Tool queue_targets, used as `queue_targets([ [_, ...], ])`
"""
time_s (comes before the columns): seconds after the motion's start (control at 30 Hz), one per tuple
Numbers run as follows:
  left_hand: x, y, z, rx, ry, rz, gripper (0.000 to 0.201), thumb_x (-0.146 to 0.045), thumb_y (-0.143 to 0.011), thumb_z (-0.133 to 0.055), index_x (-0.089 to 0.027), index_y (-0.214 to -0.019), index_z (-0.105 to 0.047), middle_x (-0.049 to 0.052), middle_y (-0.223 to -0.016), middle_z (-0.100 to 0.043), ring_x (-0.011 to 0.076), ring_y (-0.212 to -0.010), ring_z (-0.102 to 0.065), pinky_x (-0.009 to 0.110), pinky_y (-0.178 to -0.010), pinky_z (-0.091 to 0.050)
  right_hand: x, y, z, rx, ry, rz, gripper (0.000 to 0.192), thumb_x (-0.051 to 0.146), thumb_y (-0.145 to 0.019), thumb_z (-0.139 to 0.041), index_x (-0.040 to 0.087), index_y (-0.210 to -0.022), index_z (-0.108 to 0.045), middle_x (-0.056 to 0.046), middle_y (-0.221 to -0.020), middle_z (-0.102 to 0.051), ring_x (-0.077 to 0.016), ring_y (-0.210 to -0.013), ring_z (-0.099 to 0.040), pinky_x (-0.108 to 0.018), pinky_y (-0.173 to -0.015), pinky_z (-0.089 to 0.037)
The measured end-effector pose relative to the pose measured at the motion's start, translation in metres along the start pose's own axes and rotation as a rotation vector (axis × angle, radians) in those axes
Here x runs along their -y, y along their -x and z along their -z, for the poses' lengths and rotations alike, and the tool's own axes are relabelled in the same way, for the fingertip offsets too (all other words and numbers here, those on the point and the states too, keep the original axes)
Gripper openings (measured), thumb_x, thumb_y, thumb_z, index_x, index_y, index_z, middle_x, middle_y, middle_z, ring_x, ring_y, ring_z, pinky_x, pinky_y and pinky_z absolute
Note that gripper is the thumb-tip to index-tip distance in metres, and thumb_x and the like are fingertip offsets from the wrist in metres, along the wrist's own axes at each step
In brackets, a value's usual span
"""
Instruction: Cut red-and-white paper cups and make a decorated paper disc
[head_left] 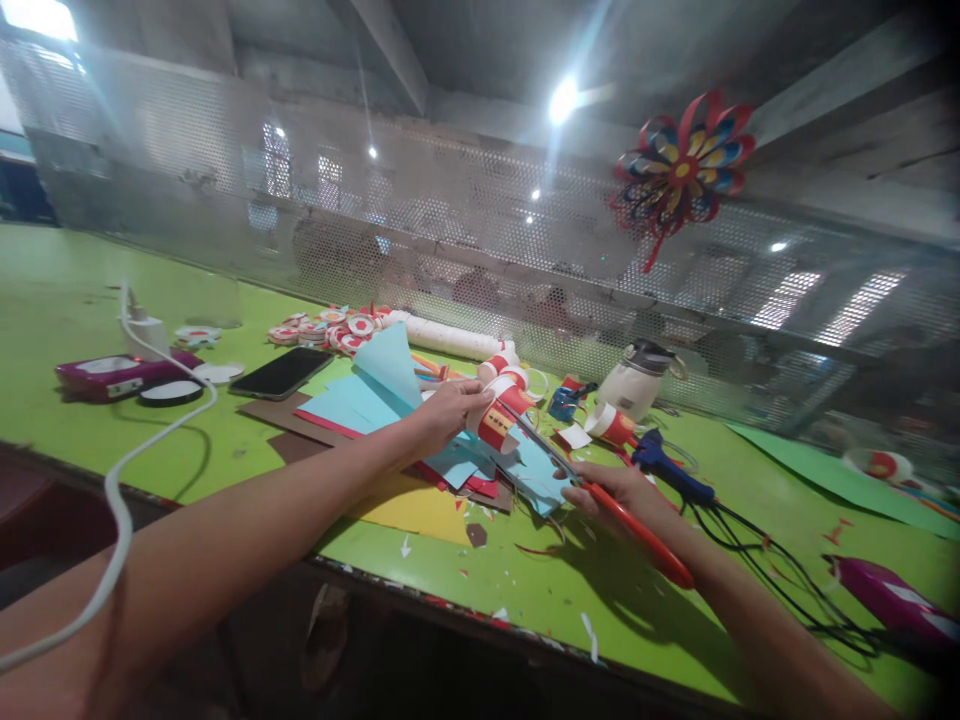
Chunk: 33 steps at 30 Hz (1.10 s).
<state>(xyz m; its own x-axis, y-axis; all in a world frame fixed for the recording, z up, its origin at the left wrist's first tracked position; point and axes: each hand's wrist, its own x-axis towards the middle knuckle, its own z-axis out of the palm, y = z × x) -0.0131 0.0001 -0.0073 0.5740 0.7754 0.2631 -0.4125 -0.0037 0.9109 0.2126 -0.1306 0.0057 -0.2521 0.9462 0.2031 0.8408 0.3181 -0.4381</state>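
Note:
My left hand [448,410] pinches a curled red, white and yellow paper piece [499,418] above a pile of light blue paper sheets [360,395]. My right hand [611,487] grips red-handled scissors [637,530], whose blades [536,440] point up and left toward the curled piece. Both hands work over the green table [67,300], amid paper scraps and a yellow sheet [412,505].
A blue glue gun [671,468] with black cords lies right of my right hand. A black phone [281,373], a white charger cable [120,480], paper rolls [450,338], a white pot [637,382] and a hanging paper pinwheel [682,165] on the mesh screen surround the work.

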Motion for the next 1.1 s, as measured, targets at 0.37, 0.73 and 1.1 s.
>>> queue_targets([
  [0.37,0.001,-0.001,0.001,-0.001,0.02,0.0,0.023,-0.028,-0.076,-0.067,-0.01,-0.089,-0.066,0.011,-0.086,-0.069,0.017,-0.075,-0.064,0.031,-0.074,-0.048,0.005,0.0,0.0,0.004,-0.038,-0.027,0.042,0.051,-0.085,-0.046,0.017,-0.092,-0.068,-0.003,-0.068,-0.06,-0.0159,-0.06,-0.051,-0.026,-0.054,-0.039],
  [0.73,-0.001,-0.001,0.003,0.08,0.099,-0.038,0.024,-0.026,-0.079,-0.064,-0.009,-0.095,-0.067,0.015,-0.098,-0.068,0.0213,-0.085,-0.064,0.034,-0.08,-0.047,0.002,0.0,0.003,0.009,-0.036,-0.006,0.038,0.049,-0.086,-0.045,0.017,-0.083,-0.067,-0.001,-0.064,-0.056,-0.0147,-0.058,-0.049,-0.025,-0.052,-0.037],
  [1.1,-0.001,-0.009,0.013,-0.121,-0.068,-0.071,0.019,-0.029,-0.076,-0.065,-0.012,-0.083,-0.062,0.006,-0.079,-0.065,0.0137,-0.069,-0.06,0.027,-0.066,-0.045,0.005,0.003,0.014,0.078,-0.01,0.021,0.041,0.047,-0.086,-0.048,0.017,-0.11,-0.062,-0.007,-0.089,-0.066,-0.0206,-0.077,-0.059,-0.031,-0.066,-0.046],
])
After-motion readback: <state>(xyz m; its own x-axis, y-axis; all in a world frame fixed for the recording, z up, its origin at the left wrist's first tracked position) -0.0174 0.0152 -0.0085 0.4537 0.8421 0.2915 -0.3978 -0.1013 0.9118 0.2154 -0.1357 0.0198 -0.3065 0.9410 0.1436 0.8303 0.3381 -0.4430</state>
